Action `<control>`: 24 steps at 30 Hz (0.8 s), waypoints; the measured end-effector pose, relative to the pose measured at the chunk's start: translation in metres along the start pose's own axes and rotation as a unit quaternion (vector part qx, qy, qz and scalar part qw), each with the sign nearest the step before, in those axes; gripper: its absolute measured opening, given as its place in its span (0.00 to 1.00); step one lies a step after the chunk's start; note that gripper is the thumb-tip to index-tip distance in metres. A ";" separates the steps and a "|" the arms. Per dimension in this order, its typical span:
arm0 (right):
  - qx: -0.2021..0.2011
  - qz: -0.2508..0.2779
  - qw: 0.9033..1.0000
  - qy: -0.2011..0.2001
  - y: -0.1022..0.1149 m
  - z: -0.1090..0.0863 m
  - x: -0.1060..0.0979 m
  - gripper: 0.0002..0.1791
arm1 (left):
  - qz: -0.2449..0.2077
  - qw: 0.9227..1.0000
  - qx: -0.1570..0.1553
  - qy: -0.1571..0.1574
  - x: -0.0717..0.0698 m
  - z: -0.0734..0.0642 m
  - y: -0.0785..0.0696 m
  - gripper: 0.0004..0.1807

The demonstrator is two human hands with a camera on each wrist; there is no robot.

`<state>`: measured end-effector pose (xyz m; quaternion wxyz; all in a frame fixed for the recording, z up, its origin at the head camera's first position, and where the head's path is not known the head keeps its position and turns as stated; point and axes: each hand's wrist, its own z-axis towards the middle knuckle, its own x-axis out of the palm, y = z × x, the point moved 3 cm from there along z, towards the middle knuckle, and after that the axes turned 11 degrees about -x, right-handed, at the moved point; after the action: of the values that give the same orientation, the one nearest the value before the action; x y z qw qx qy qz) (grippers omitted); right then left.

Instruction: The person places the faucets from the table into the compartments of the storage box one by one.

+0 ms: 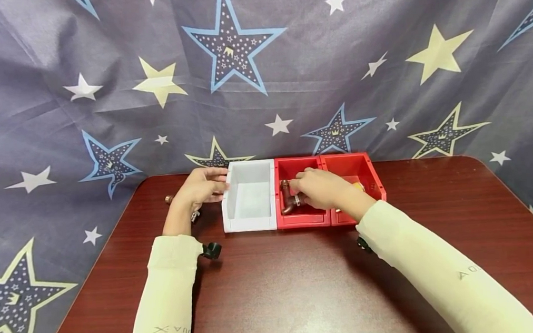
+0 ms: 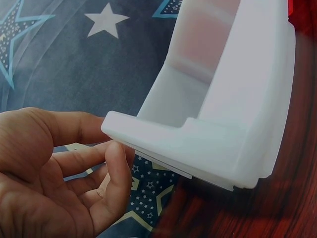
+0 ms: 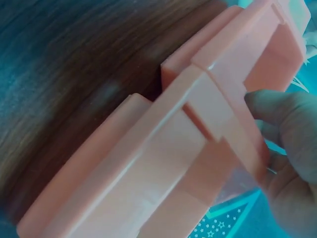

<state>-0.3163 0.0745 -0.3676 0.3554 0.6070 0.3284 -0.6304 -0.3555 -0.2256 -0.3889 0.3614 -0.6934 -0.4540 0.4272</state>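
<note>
My left hand (image 1: 204,187) is at the left wall of the white bin (image 1: 252,224). In the left wrist view its fingertips touch the bin's rim, with the fingers loosely bent and not wrapped round it. My right hand (image 1: 319,187) reaches into the middle red bin (image 1: 304,220), palm down with bent fingers. A brown pipe fitting (image 1: 287,203) with a metal collar shows in that bin, right beside these fingers. The hand covers its right end, so whether I grip it cannot be told. In the right wrist view, the thumb (image 3: 270,105) is seen by the bin wall, and the fitting is out of sight.
Right of the middle bin stands another red bin (image 1: 374,178) with a small yellow-and-white item (image 1: 358,186), partly behind my wrist. A coppery piece (image 1: 169,199) and a metallic piece (image 1: 195,215) lie beside my left wrist. A star-patterned cloth (image 1: 317,93) hangs behind the table (image 1: 277,292).
</note>
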 end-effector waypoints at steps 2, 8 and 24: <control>-0.004 0.002 1.000 -0.012 0.000 -0.004 -0.002 0.13 | -0.001 1.000 0.000 0.001 0.000 0.000 0.000 0.31; -0.020 0.006 0.998 -0.057 0.001 -0.016 -0.012 0.14 | 0.001 1.000 0.000 0.000 0.000 0.000 0.000 0.31; 0.025 0.049 0.982 -0.182 -0.014 -0.056 -0.032 0.14 | 0.001 1.000 -0.002 -0.001 -0.001 -0.001 0.000 0.30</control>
<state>-0.2980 0.1314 -0.3383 0.4242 0.5059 0.2125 -0.7204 -0.3549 -0.2266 -0.3884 0.3588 -0.6943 -0.4544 0.4275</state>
